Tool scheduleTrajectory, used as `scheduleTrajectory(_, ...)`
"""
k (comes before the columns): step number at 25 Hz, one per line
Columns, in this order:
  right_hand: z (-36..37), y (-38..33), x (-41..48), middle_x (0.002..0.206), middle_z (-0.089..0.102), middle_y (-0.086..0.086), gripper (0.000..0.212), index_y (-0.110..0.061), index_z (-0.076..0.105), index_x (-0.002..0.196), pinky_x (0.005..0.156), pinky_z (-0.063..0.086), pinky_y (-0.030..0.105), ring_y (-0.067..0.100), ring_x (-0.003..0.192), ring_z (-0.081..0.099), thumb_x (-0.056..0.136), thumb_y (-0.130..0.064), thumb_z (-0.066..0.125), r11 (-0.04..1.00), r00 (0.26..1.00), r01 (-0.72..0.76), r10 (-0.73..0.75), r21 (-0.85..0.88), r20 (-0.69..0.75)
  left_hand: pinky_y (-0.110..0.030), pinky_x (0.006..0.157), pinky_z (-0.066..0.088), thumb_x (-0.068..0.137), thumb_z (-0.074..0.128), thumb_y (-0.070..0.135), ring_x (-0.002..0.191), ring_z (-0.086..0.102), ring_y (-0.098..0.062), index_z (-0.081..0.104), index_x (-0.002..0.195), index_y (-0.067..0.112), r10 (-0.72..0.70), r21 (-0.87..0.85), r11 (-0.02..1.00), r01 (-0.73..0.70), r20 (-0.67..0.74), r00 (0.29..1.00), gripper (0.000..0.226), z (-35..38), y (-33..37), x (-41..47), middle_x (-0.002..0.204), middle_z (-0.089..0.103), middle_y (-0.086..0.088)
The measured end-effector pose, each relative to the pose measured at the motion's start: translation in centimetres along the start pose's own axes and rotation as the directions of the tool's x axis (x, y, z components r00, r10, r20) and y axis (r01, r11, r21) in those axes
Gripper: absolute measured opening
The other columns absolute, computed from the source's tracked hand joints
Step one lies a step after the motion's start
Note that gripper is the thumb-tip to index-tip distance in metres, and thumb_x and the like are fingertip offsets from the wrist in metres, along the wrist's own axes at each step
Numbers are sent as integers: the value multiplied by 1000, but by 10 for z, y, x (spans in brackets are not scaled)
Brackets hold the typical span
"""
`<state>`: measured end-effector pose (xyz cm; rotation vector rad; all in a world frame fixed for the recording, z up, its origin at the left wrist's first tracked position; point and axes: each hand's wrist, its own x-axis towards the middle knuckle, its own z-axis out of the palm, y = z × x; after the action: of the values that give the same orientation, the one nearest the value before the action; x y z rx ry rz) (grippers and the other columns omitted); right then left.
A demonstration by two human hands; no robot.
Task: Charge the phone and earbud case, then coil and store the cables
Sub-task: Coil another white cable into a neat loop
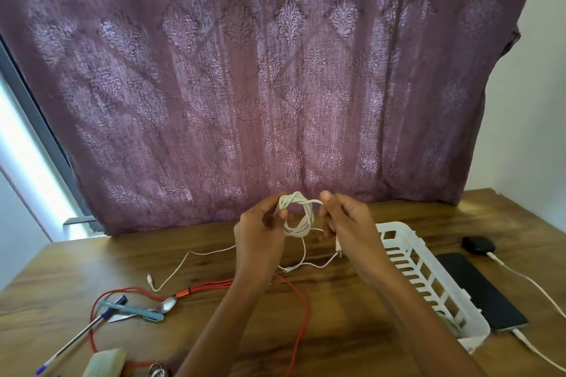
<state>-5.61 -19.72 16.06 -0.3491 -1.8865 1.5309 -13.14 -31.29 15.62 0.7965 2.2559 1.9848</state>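
Above the middle of the wooden table, my left hand (260,223) grips a coil of white cable (296,217). My right hand (346,220) pinches a strand of the same cable at the coil's top right, and loose thin ends trail down to the table. A black phone (481,291) lies at the right with a white cable plugged into its near end. Behind it sits a black earbud case (477,244), also with a white cable attached. A red cable (294,312) loops over the table below my arms.
A white slotted plastic basket (407,254) stands between my right arm and the phone. Pens (92,327), a spoon (167,305) and a pale block (107,361) lie at the near left. A thin white cable (183,260) trails leftward. A purple curtain hangs behind the table.
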Motion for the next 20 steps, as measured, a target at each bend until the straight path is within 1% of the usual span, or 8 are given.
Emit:
scheduleTrajectory(2,-4,7,1,49,47,-11,25,-15,58,69,50,39,14,0,48,46,93,-22,54,981,993,117,-121,-154,-12,-39,82,55,90,56,7,86,69,-11,71,97,31,-60,-91,994,61,12,998,29,-3,3,1,85,74,8)
scheduleTrajectory(5,-9,25,3,76,52,-14,15,-16,71,78,68,41,14,3,75,52,88,-20,59,861,944,305,-328,-407,13,-33,75,58,92,49,-1,74,70,-9,68,101,13,-197,-331,918,218,98,976,25,-7,9,0,78,74,5)
scheduleTrajectory(11,3,33,-9,72,54,-7,11,-4,72,84,64,36,-3,-18,70,53,85,-1,61,808,893,340,-438,-481,-105,-32,75,53,94,46,0,63,67,-3,66,87,15,-277,-423,841,338,200,940,27,-8,11,-4,67,72,8)
scheduleTrajectory(13,10,33,-12,73,61,-6,14,-6,71,90,63,39,-1,-17,69,56,87,0,59,918,940,217,-288,-332,-182,-28,69,55,94,45,0,63,66,-2,66,88,16,-264,-411,851,328,205,943,27,-7,13,-5,67,71,9)
scheduleTrajectory(15,16,32,-13,80,71,-4,14,-9,72,94,64,47,6,-5,74,66,88,-6,60,999,979,17,-26,-42,-203,-23,65,56,93,46,0,67,67,-3,66,91,19,-225,-375,885,277,178,958,27,-6,15,-7,69,72,10)
scheduleTrajectory(16,18,31,-14,83,73,0,14,-8,71,95,65,51,12,5,78,69,88,-6,59,989,981,-81,102,125,-167,-23,67,57,92,48,0,70,67,-5,66,91,21,-205,-353,902,247,153,967,28,-6,15,-6,72,73,10)
scheduleTrajectory(18,19,26,-14,90,73,10,16,-2,70,96,68,56,22,20,85,70,90,-4,55,870,957,-258,291,420,-14,-30,76,57,91,51,0,82,69,-12,68,92,24,-174,-326,924,202,112,978,30,-5,14,-5,81,74,6)
scheduleTrajectory(20,19,21,-14,93,73,12,19,1,68,94,70,58,25,20,86,70,92,-1,50,744,925,-358,365,564,104,-39,85,54,90,54,1,92,69,-18,69,98,23,-151,-291,941,170,87,985,28,-6,11,-4,91,75,0)
